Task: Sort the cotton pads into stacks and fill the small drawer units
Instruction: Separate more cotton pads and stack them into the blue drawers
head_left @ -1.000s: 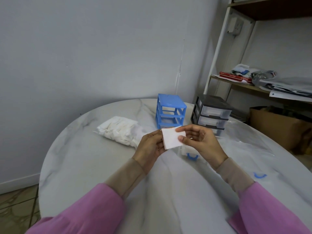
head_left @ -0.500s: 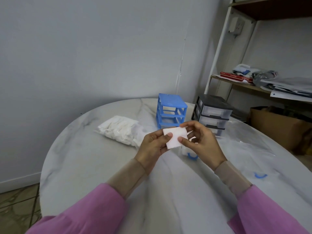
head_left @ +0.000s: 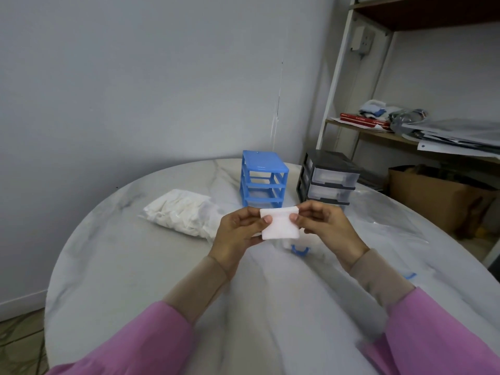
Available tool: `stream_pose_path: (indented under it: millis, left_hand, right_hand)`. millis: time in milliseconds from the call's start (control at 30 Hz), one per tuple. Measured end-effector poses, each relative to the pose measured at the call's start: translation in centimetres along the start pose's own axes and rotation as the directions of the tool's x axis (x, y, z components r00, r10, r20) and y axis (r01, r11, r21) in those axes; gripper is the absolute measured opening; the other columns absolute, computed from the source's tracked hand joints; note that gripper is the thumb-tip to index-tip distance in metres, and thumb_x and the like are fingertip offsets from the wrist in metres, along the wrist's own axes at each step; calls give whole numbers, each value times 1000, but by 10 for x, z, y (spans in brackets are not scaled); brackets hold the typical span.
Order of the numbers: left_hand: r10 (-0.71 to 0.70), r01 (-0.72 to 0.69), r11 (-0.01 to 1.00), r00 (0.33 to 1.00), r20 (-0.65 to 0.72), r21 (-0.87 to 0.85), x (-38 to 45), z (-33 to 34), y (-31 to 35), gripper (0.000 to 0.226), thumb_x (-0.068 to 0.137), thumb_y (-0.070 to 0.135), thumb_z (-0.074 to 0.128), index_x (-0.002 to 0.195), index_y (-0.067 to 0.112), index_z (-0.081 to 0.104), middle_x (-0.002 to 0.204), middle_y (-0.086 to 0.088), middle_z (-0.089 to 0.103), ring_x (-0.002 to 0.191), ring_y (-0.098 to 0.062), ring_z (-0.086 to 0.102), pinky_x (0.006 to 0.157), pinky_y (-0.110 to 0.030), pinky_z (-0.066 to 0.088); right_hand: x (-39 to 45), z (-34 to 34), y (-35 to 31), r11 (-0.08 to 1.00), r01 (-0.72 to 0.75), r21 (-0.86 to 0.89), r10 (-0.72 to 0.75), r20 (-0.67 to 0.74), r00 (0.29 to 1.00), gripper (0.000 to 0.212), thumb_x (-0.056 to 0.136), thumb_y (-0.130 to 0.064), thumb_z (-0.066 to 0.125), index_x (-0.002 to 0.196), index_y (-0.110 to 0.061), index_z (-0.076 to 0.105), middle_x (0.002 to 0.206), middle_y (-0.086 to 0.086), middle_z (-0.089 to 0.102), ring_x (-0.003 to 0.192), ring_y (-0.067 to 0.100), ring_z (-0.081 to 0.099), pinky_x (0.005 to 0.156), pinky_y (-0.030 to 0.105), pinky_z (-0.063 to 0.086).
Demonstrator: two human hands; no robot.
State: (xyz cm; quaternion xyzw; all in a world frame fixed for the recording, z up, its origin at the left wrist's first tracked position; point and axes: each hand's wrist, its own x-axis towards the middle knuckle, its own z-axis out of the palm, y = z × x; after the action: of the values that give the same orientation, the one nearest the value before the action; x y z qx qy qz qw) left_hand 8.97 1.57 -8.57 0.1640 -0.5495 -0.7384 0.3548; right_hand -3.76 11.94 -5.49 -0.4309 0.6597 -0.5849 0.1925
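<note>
Pinching a white pad (head_left: 280, 223) between them above the table (head_left: 135, 266), left hand (head_left: 238, 234) and right hand (head_left: 328, 228) hold it near the blue unit (head_left: 263, 182) and black unit (head_left: 328, 178).

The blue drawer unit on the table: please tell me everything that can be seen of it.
The blue drawer unit looks like glossy plastic, a small frame with a flat top and three open tiers; no drawers sit in it. It stands upright on the marble-look table, beside the black drawer unit, apart from it, with the bag of cotton pads on its other side. No hand touches it.
</note>
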Motion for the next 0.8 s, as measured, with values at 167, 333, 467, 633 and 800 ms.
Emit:
stream_pose_path:
  millis: [167, 333, 467, 633, 800]
  left_hand:
    - [62, -56, 991, 997, -46, 119, 24, 17, 8, 9, 81, -3, 65, 88, 1, 61, 80, -9, 63, 74, -15, 64, 65, -20, 57]
    - [90, -58, 962, 990, -109, 267, 59, 37, 14, 11, 78, -5, 69, 82, 2, 61, 77, -8, 61, 73, -18, 60, 64, -19, 55]
    - [49, -13, 964, 990, -129, 264, 78, 45, 10, 16, 78, -10, 66, 86, 1, 59, 74, -7, 60, 70, -18, 60, 60, -18, 54]
    - [86, 5, 912, 975, -204, 410, 91, 44, -9, 19, 75, -9, 69, 86, 3, 59, 69, -3, 59, 68, -16, 59, 67, -22, 55]
    - [70, 35, 815, 985, -157, 579, 96, 46, -21, 22, 76, -9, 69, 73, 9, 57, 66, 0, 57, 74, -18, 58, 90, -34, 51]
  right_hand:
    - [15, -13, -3, 1000, 3, 2, -3, -69, 998, 18, 82, 3, 63, 78, -14, 60, 72, 0, 60, 60, -1, 58, 58, 9, 48]
    - [40, -29, -4, 999, 14, -48, -22, -161, 987, 20, 80, 6, 65, 78, -13, 59, 75, 2, 62, 68, 9, 60, 59, 11, 52]
    - [60, -37, 7, 982, -22, -188, -25, -245, 969, 19, 79, 3, 69, 86, -12, 60, 82, 4, 62, 77, 15, 59, 69, 22, 53]
    - [72, -35, 26, 952, -108, -285, 40, -235, 971, 27, 74, 4, 73, 89, -11, 56, 79, 4, 61, 80, 20, 60, 77, 32, 54]
    - [73, -35, 35, 882, -133, -451, 25, -237, 971, 32, 74, -3, 75, 95, -13, 53, 97, 1, 58, 90, 16, 55, 78, 23, 43]
